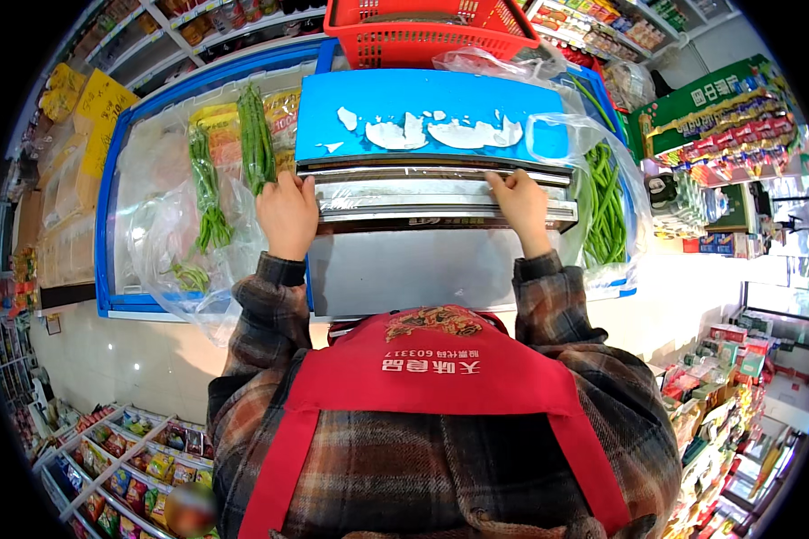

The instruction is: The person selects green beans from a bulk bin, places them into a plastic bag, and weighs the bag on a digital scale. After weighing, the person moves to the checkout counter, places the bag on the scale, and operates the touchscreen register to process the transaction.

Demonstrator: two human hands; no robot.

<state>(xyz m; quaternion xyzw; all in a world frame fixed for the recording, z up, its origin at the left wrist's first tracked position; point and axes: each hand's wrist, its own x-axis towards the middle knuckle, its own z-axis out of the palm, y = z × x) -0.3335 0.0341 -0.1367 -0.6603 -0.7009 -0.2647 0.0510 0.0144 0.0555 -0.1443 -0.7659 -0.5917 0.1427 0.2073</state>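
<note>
A cling-film wrapping machine (438,192) with a blue top cover (431,94) and a grey metal plate (411,269) stands before me. My left hand (288,214) is at the left end of its metal bars, fingers curled, apparently pinching the edge of clear plastic film (344,195). Towards the right end my right hand (520,202) has thumb and forefinger together at the film's edge over the bars. Left of the machine lie a wrapped bundle of long green beans (256,138) and a wrapped bunch of green stalks (205,182). Loose green peppers or beans (605,202) lie in a clear bag to the right.
The machine rests on a blue-rimmed chest freezer (111,222) with sliding glass lids. Behind it sits a red plastic basket (431,40). A crumpled clear bag (226,283) hangs over the freezer's front edge. A yellow sign (104,121) bearing writing and stocked shelves (135,465) stand around.
</note>
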